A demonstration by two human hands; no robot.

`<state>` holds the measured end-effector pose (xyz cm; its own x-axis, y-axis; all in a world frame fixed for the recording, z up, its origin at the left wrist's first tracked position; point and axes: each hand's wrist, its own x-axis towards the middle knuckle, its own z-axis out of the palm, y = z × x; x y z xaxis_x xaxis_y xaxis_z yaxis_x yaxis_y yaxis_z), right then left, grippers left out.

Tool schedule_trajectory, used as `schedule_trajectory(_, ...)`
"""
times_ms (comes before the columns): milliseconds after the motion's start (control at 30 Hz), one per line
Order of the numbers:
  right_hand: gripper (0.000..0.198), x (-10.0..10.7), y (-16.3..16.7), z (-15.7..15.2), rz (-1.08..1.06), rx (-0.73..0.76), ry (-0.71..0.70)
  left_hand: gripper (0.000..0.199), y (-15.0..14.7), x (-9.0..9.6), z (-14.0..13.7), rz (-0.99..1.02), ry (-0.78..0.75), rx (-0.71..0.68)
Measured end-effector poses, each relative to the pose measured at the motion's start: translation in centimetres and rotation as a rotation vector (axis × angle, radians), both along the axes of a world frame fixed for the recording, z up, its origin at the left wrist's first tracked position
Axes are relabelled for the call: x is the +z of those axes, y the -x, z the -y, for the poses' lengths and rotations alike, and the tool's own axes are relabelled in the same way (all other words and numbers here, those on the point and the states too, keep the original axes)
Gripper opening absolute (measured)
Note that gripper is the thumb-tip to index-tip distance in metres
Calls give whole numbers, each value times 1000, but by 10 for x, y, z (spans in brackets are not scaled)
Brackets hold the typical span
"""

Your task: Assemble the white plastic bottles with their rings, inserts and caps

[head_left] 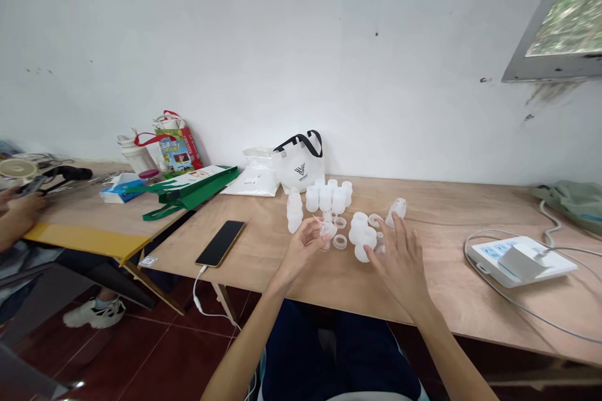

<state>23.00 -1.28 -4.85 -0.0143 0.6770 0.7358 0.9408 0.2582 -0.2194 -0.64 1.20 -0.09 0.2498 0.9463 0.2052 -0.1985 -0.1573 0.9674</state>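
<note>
My left hand (308,241) is closed on a small clear plastic piece (327,228), pinched between thumb and fingers; its exact kind is hard to make out. My right hand (399,254) hovers at the right with fingers spread, its thumb beside a small clear piece (380,244) partly hidden by the hand. Between the hands lie white rings (339,242) and a cluster of frosted white cups (360,235). Beyond my right fingers stands a clear domed piece (397,208). Several more frosted cups (325,198) stand behind, and a stack of translucent pieces (295,210) is at the left.
A phone (221,243) on a charging cable lies left on the wooden table (451,213). A white tote bag (301,166) and a white pouch (256,175) stand by the wall. At right is a white box (522,260) with cables. Another person's hand (28,207) shows far left.
</note>
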Motion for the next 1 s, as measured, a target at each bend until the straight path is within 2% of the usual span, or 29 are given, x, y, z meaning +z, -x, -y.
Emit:
schedule_trajectory(133, 44, -15, -7, -8, 40, 15, 33, 42, 1, 0, 0, -71, -7, 22)
schedule_trajectory(267, 40, -16, -7, -10, 11, 49, 42, 40, -2, 1, 3, -110, -31, -9)
schedule_trajectory(400, 35, -5, -1, -5, -105, 126, 46, 37, -4, 2, 5, -109, -37, -22)
schedule_trajectory(567, 50, 16, 6, 10, -484, 262, 125, 49, -3, 1, 3, -85, -32, 21)
schedule_trajectory(633, 51, 23, 7, 15, -534, 340, 148, 53, -4, -1, 1, -87, -39, 33)
schedule_trajectory(767, 55, 24, 12, 20, -527, 411, 280, 50, -9, -7, 2, -66, -61, -2)
schedule_trajectory(833, 50, 21, 14, 21, -504, 418, 320, 46, -13, -11, 4, -62, -62, -40)
schedule_trajectory(900, 40, 18, 15, 21, -423, 419, 283, 44, -17, -13, 5, -66, -56, -68)
schedule_trajectory(1000, 31, 15, 16, 19, -259, 417, 152, 46, -21, -18, 5, -59, -43, -68)
